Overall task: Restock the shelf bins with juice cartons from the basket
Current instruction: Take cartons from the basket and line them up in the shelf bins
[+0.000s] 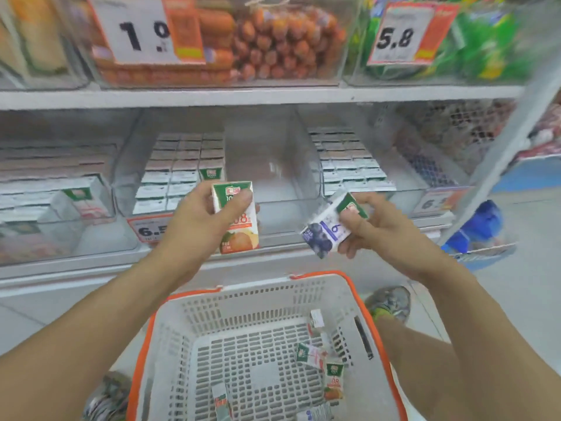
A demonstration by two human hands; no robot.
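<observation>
My left hand [194,220] grips an upright orange juice carton [239,232] in front of a clear shelf bin [273,189] that has rows of cartons on its left side and a bare right side. My right hand [379,226] holds a tilted blueberry juice carton [324,232] in front of the neighbouring bin [352,165], which is packed with cartons. Below, the white basket with an orange rim [358,287] holds several loose cartons [312,354] near its right and front.
A further bin of cartons [51,189] sits at the left. The upper shelf [243,97] carries bins of sausages [273,41] and green packs [485,41], with price tags in front. A metal upright [501,153] slants at the right. My shoes [390,302] flank the basket.
</observation>
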